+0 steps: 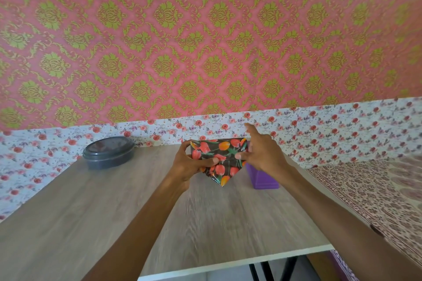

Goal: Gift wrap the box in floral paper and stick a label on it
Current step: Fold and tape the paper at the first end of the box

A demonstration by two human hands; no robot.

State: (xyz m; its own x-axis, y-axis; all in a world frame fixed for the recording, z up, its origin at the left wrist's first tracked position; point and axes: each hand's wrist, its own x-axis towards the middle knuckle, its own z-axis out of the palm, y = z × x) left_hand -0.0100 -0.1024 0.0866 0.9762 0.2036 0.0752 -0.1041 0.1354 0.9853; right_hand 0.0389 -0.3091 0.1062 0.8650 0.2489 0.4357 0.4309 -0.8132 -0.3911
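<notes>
Over the far middle of the table (114, 207) I count one box (220, 159), fully covered in dark floral paper, and two hands on it. The left hand (186, 166) grips its left side, fingers curled round the upper corner and the thumb (211, 162) laid across the front face. The right hand (265, 153) pinches the right side: its thumb (242, 156) presses the face, the index finger (252, 130) sticks up clear of the paper, and the other fingers go behind the edge where I can't follow them. The box sits tilted between the two grips with one corner pointing down; I can't tell whether that corner touches the wood. Elsewhere I count one dark round lidded container (108, 154) at the back left, well apart from the box, and one purple tub (266, 179) just beside the box on the right, partly hidden by the right hand. Bare wood runs from the box to the table's near edge at the bottom of my view. The back edge meets the wall, and the right edge runs along a patterned cloth (376, 189).
</notes>
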